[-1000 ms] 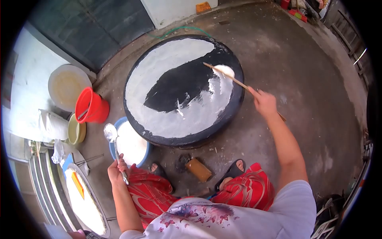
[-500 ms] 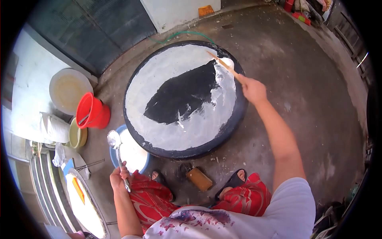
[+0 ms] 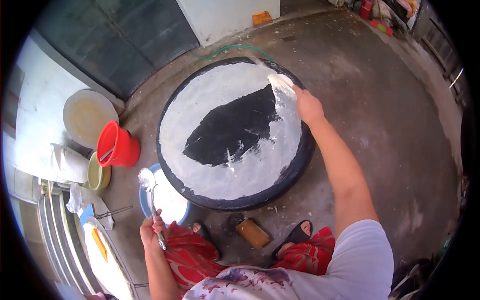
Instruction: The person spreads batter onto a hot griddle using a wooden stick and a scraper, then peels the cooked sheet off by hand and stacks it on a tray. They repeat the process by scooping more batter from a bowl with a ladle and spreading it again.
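Observation:
My left hand (image 3: pixel 152 230) is closed around the handle of a metal ladle (image 3: pixel 146 179), its bowl raised over the near left side. Beneath the ladle is a blue basin (image 3: pixel 143 200) of white batter. My right hand (image 3: pixel 310 107) grips a thin wooden spreader, now smeared by motion, at the far right of a large round black griddle (image 3: pixel 230 125). A thick white lump of batter (image 3: pixel 281 81) lies by that hand. A thin white layer (image 3: pixel 210 85) rings the griddle's surface, leaving a ragged dark patch bare in the middle.
On the left stand a red bucket (image 3: pixel 126 150), an olive basin (image 3: pixel 98 175) and a round tray (image 3: pixel 90 117) against the wall. A brown block (image 3: pixel 253 233) lies between my feet. A green hose (image 3: pixel 235 46) runs behind the griddle. A long white board (image 3: pixel 107 267) is at lower left.
My right hand has moved slightly left with the spreader, which has turned and blurred. White batter now spreads wider under it. My left hand still holds the ladle in nearly the same place.

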The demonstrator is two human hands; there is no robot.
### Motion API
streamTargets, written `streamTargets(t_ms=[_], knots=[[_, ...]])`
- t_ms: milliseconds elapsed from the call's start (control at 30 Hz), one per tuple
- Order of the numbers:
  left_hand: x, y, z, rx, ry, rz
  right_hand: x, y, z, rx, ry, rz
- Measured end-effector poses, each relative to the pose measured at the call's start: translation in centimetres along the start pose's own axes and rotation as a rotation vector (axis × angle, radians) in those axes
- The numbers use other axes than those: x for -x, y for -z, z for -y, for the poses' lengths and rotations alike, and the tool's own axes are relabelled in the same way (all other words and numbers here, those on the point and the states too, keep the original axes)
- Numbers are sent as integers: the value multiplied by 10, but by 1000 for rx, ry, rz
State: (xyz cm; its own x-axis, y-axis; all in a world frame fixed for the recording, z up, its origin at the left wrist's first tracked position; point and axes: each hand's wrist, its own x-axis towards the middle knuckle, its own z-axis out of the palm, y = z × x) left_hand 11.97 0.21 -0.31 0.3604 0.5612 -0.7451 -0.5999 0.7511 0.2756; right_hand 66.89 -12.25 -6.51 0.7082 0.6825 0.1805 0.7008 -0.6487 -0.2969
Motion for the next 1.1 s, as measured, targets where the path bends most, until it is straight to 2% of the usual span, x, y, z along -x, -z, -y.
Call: streamTargets(t_ms=[33,100,200,267,300,367,433,467,500,567,600,633,700,733,767,833,867,933,967,1033,1100], knots=[[1,3,-2,-2,3,0,9,9,-2,2,-3,0],[2,8,-6,-13,5,34,33,24,-11,-110,-281,-27],[4,11,-8,-31,-12,47,69,22,-18,-108,-210,11],[5,12,-8,-16,1,49,88,26,-17,-604,-290,50],[5,11,-9,3,-3,64,90,21,-19,-601,-285,41],[10,10,-7,15,29,69,92,-4,-27,-229,-321,-179],[14,9,-5,32,42,75,95,-9,2,-523,-289,-20],[15,14,-7,40,52,91,100,6,17,-704,-447,159],[15,16,-8,46,54,96,98,-3,10,-699,-442,156],[17,18,-10,35,37,107,83,-30,-7,-697,-387,-124],[19,18,-8,-3,-9,73,84,-19,4,-599,-460,-118],[21,18,-9,3,-13,76,83,-21,14,-599,-452,-118],[23,22,-11,-1,-21,75,86,-27,37,-672,-355,75],[23,25,-13,10,-12,82,90,-20,53,-459,-327,94],[23,26,-14,13,-9,83,93,-20,52,-454,-326,93],[25,27,-16,27,-2,91,99,-13,56,-490,-272,237],[27,27,-18,30,-2,93,107,-6,53,-488,-269,236],[32,30,-20,34,16,114,132,40,60,-348,-542,0],[32,34,-20,39,16,113,135,19,33,-346,-601,-51],[31,39,-22,12,5,141,142,-17,15,-452,-561,-132],[26,43,-25,22,9,162,139,-43,35,-651,-486,-21]])
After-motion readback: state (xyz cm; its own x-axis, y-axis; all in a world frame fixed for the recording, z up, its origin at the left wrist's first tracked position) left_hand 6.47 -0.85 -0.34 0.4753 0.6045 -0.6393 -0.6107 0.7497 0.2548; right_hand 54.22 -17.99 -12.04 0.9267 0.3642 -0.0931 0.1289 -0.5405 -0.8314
